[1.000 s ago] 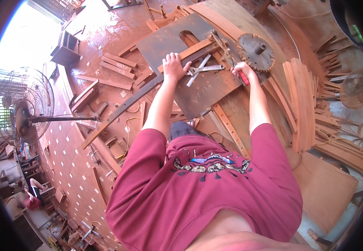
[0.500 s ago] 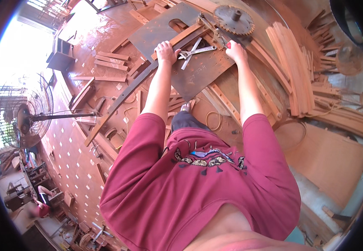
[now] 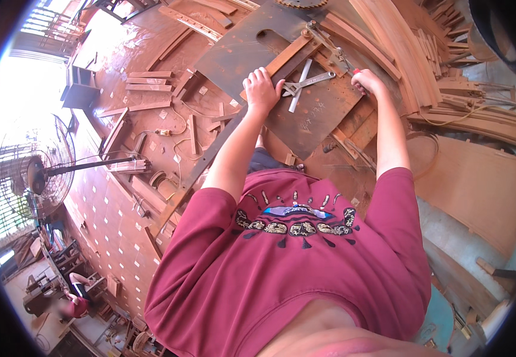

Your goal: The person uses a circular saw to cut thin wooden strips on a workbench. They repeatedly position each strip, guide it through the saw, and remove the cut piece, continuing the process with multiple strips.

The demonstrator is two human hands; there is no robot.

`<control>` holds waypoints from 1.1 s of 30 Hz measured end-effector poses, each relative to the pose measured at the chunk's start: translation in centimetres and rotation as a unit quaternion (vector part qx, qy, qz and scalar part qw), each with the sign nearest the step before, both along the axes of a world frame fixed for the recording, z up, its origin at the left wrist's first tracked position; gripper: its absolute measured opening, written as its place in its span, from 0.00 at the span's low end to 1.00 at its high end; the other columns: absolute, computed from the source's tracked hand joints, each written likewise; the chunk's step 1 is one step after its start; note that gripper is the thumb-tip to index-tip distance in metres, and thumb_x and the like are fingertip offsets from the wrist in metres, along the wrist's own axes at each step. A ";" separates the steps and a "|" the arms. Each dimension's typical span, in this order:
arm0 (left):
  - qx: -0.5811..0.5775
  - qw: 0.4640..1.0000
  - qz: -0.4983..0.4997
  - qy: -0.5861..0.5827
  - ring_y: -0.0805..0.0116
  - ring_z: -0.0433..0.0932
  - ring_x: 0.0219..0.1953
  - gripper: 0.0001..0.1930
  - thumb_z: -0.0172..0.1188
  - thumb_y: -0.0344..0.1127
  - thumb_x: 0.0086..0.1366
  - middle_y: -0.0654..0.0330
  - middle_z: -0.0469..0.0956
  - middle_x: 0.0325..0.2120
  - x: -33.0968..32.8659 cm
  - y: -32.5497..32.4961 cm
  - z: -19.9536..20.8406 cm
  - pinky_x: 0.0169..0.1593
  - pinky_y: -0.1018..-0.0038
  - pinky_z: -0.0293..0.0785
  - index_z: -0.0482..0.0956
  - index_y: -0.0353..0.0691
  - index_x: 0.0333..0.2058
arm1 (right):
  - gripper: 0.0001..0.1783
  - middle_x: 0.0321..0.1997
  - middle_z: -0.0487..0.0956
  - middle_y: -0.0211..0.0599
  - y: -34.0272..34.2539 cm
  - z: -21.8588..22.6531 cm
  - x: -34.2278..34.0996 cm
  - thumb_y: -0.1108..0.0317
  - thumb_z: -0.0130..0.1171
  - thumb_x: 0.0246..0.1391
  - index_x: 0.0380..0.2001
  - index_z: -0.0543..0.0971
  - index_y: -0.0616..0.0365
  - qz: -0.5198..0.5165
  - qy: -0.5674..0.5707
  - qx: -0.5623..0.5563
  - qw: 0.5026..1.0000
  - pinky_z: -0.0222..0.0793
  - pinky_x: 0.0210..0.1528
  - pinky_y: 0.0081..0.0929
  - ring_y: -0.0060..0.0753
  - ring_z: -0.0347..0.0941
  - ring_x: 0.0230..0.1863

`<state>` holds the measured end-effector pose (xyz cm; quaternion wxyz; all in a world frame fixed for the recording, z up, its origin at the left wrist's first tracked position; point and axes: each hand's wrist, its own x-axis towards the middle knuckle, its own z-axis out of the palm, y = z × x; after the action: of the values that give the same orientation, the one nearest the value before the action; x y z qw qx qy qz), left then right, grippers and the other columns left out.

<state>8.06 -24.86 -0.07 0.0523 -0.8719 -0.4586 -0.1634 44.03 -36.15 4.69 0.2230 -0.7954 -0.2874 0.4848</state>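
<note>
Left hand (image 3: pixel 262 90): laid over the wooden bar (image 3: pixel 286 58), fingers bent across it and thumb spread toward the wrench (image 3: pixel 308 82); whether it truly grips the bar cannot be told.
Right hand (image 3: pixel 368 82): closed around a red handle (image 3: pixel 356 71), whose tip pokes out on the hand's left side, near the right edge of the table (image 3: pixel 234 53).
Wrench: lying on the table between the two hands, its head just beside the left thumb; whether they touch is unclear.
Metal strip (image 3: pixel 293 106): flat and silver, crossing the wrench at a slant.
Wooden bar: slanting across the table, its far end at a metal fitting (image 3: pixel 310 27), with a dark rail (image 3: pixel 225 137) running along it and out past the table's near left side.
Saw blade (image 3: pixel 302 4): at the far edge of view, toothed and only partly visible.
Slip risk: if the red handle gave suddenly under force, the right knuckles could strike nearby metal.
Shift risk: a push on the overhanging rail, or a loose left hand, might swing the bar and knock the wrench and strip aside.
Cut risk: reaching too far forward could bring fingers against the blade's teeth.
</note>
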 end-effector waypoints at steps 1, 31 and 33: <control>-0.006 1.000 0.001 0.006 0.53 0.75 0.45 0.38 0.54 0.65 0.69 0.50 0.75 0.40 0.4 -1.2 0.2 0.48 0.58 0.69 0.73 0.28 0.52 | 0.09 0.18 0.72 0.29 -1.0 0.1 0.4 0.69 0.63 0.47 0.20 0.73 0.56 -0.005 -0.003 -0.009 1.000 0.64 0.20 0.32 0.25 0.67 0.18; 0.018 0.999 -0.029 -0.019 0.55 0.78 0.44 0.41 0.55 0.65 0.69 0.52 0.77 0.39 -2.4 6.3 0.4 0.46 0.60 0.70 0.71 0.31 0.65 | 0.20 0.28 0.78 0.32 6.6 0.3 -0.6 0.72 0.66 0.35 0.37 0.79 0.60 0.039 0.079 0.055 0.995 0.73 0.34 0.31 0.31 0.75 0.27; 0.016 0.999 -0.030 -0.015 0.55 0.78 0.43 0.40 0.55 0.64 0.69 0.52 0.77 0.39 -3.4 8.5 0.2 0.45 0.60 0.71 0.71 0.33 0.65 | 0.20 0.29 0.80 0.34 9.1 0.4 -1.9 0.72 0.67 0.31 0.35 0.80 0.61 0.087 -0.094 0.090 0.988 0.75 0.36 0.34 0.35 0.77 0.29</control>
<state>4.64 -16.40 0.09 0.0543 -0.8818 -0.4302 -0.1855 42.09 -27.04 5.08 0.2230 -0.7862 -0.4176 0.3972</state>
